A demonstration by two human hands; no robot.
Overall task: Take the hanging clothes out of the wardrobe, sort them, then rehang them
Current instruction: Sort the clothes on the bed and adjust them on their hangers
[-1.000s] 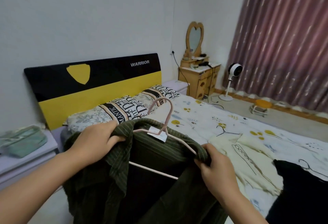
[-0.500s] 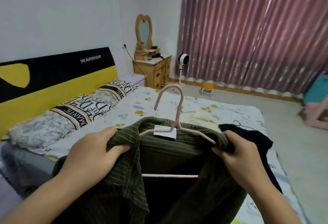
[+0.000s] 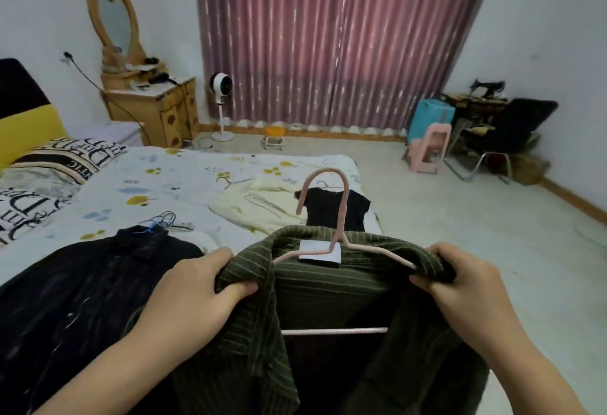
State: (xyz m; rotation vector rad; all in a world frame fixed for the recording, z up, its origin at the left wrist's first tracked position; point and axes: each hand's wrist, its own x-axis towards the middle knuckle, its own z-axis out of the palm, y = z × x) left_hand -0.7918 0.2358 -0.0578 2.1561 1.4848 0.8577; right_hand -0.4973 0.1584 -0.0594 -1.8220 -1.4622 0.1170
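Hands grip the shirt point(image 3: 331, 290) at its shoulders — left hand point(image 3: 193, 293) and right hand point(image 3: 466, 293) pinching cloth over the hanger point(image 3: 335, 250) — held up above the bed point(image 3: 197, 171).

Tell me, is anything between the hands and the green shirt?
Nothing is. The left hand and right hand each grip a shoulder of the green striped shirt, which hangs on the pink hanger.
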